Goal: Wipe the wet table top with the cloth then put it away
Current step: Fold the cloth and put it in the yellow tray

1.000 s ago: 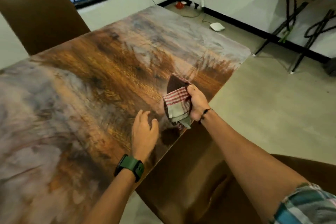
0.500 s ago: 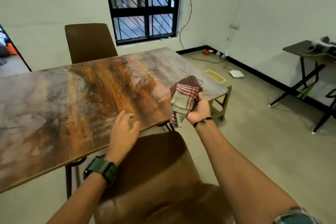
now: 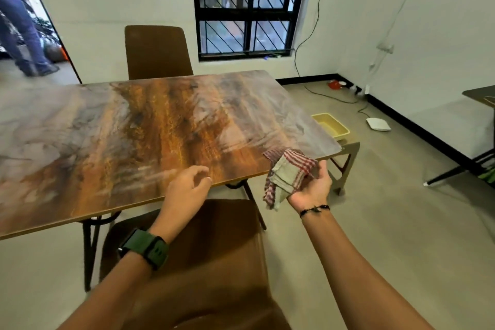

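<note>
right hand (image 3: 312, 185) palm up, off the near right corner of the long table top with the rust-brown and grey streaked surface (image 3: 150, 136), cradling the crumpled red-and-white checked cloth with a beige panel (image 3: 288, 173); fingers loosely curled under it, one end of cloth dangling below the wrist side, upper edge overlapping the table's corner in view. thin black cord bracelet (image 3: 314, 209) on that wrist. left hand (image 3: 187, 190) empty, fingers half curled, hovering at the near edge of the table top; cannot tell whether touching. dark green watch with a broad strap (image 3: 146, 248) on the left wrist. brown padded chair (image 3: 203, 254) tucked below, between both forearms. pale streaks across the table surface near the left hand.
</note>
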Demonstrator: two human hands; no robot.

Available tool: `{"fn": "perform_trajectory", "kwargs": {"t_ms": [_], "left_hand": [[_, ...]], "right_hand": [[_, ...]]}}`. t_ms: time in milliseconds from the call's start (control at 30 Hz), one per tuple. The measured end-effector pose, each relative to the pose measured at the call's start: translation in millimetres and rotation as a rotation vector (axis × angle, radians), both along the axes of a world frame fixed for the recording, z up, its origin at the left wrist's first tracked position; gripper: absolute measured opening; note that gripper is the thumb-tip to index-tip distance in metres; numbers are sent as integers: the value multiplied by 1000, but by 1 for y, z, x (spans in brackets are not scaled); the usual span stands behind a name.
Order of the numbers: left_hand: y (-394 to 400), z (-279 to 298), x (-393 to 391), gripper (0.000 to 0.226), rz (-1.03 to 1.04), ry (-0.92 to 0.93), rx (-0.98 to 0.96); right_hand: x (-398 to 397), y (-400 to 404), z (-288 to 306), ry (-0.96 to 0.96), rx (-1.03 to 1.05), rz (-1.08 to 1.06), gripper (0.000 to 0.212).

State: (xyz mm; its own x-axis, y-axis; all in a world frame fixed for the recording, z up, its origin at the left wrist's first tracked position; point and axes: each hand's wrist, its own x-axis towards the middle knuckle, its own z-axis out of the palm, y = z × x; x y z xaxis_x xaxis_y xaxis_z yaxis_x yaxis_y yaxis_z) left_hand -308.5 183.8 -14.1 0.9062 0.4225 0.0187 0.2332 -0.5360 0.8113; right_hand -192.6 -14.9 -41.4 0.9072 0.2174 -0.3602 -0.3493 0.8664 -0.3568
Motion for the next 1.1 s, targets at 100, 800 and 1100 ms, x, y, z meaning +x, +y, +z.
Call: {"fn": "perform_trajectory", "kwargs": {"t_ms": [100,800,1100], "left_hand": [[-44,2,34,22,-73,-5,-116],[-240,76,186,10,-181,-216,61],[-324,119,306,22,-487,-15,129]], "right_hand": [[14,-20,6,-59,-2,82,56],[153,-133,27,-92,82,254,30],[218,-262,-6,-457,-523,336,81]]}}
